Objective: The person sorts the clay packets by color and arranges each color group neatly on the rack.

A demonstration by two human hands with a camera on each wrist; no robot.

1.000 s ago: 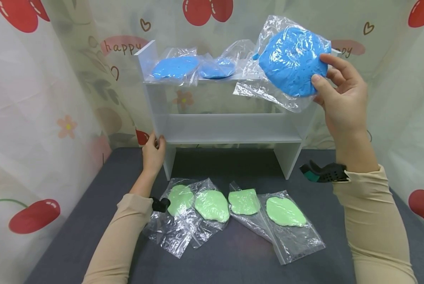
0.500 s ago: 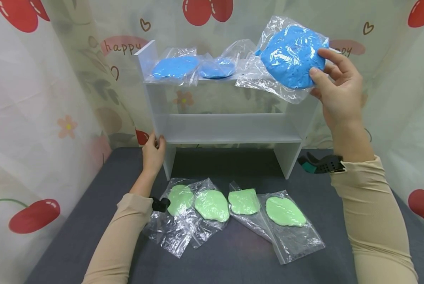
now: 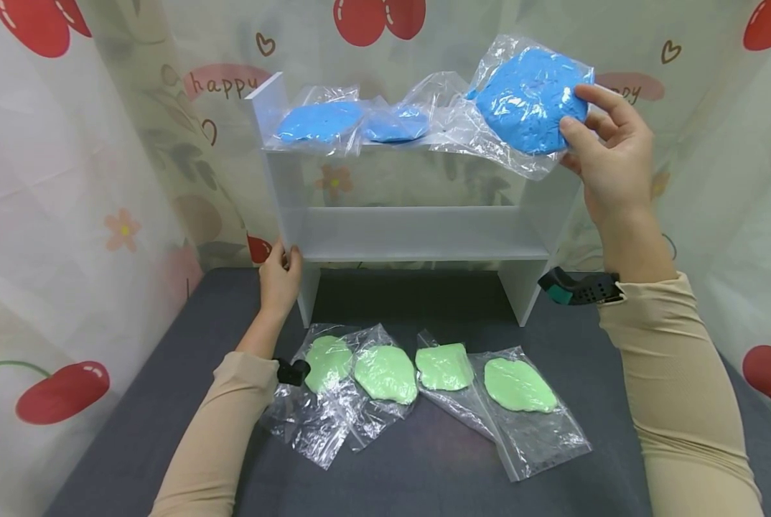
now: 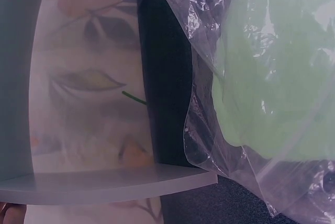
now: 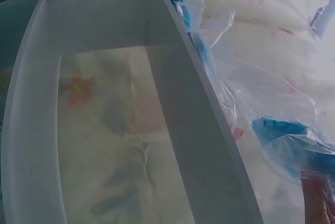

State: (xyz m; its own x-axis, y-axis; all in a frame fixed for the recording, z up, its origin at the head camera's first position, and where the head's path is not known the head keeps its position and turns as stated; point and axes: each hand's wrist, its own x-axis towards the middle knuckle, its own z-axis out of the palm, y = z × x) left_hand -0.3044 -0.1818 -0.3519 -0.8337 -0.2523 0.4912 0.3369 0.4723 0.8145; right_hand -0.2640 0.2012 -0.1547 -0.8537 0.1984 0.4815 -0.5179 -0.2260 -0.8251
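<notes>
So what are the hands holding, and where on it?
The right hand pinches the bag of blue dough at its right edge; the left hand grips the white shelf by its left side panel.

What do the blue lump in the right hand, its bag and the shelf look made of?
Blue lump: soft dough or clay, matte, with a dented surface. Its bag: thin clear plastic film, glossy and crinkled. Shelf: probably frosted white plastic, since curtain patterns show through its panels. The right hand pinches the bag.

In the left wrist view, the clear bag of green putty (image 4: 272, 93) runs off the right edge, and only a fingertip of the left hand (image 4: 11, 214) shows at the bottom left. The right wrist view is blurred, the clear bag of blue putty (image 5: 285, 135) cut off at lower right.
</notes>
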